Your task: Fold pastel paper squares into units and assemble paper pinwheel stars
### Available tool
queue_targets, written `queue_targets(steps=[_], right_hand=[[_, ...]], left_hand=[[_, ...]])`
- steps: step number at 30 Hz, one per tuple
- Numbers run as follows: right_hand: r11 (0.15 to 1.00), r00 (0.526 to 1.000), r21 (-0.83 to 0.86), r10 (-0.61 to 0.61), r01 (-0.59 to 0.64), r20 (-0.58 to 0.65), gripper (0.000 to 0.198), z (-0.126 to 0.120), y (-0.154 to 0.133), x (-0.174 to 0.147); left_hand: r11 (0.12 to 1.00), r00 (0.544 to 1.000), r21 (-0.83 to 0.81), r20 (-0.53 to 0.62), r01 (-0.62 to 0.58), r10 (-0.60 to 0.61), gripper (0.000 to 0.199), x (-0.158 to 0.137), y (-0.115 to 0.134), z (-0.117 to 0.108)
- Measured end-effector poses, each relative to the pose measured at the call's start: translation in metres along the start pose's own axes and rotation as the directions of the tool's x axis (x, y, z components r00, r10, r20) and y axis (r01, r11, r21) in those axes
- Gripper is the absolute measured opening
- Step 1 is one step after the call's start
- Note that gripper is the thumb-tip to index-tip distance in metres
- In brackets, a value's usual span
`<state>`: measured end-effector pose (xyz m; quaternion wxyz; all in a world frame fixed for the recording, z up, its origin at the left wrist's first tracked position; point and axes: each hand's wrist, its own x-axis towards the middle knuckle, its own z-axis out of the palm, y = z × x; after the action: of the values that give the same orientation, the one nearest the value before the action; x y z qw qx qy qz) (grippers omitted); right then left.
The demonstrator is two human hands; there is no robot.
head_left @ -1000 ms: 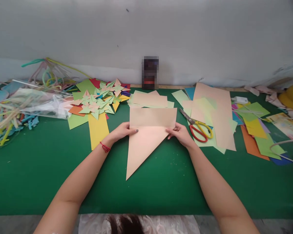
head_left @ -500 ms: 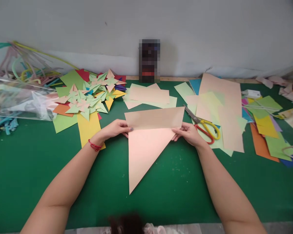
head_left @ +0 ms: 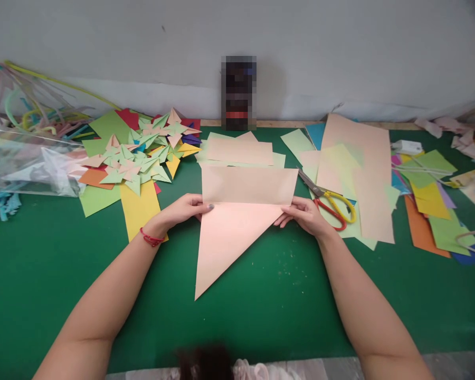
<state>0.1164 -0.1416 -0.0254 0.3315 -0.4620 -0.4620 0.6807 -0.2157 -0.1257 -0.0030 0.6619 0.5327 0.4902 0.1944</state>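
Note:
A pale peach sheet of paper [head_left: 233, 232] is held between both hands above the green tabletop. Its lower part is a triangle pointing down and to the left; a rectangular band bends up along a crease at the top. At the crease's left end, my left hand [head_left: 192, 207] pinches the edge, thumb on top. My right hand [head_left: 303, 214] pinches the crease's right end, fingers partly under the paper. Red-and-yellow-handled scissors [head_left: 332, 203] lie just right of my right hand, on pale green paper.
Folded paper stars [head_left: 142, 158] are heaped at the back left beside a clear plastic bag [head_left: 35, 163]. Peach and green pieces [head_left: 239, 150] lie behind the held sheet. A large peach sheet [head_left: 374, 184] and coloured paper [head_left: 431, 200] are on the right. A pixelated dark object [head_left: 238, 92] stands by the wall.
The held sheet has tilted, its lower tip swinging left and upward in view. The upper band looks taller and more even. Both hands keep their pinch.

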Motion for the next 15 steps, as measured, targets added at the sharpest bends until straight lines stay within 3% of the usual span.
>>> queue_targets(steps=[15], right_hand=[[0.995, 0.997, 0.096, 0.025, -0.031, 0.069, 0.018, -0.0083, 0.0021, 0.0007]], left_hand=[[0.974, 0.996, -0.213, 0.076, 0.071, -0.056, 0.015, 0.0021, -0.0107, -0.0073]])
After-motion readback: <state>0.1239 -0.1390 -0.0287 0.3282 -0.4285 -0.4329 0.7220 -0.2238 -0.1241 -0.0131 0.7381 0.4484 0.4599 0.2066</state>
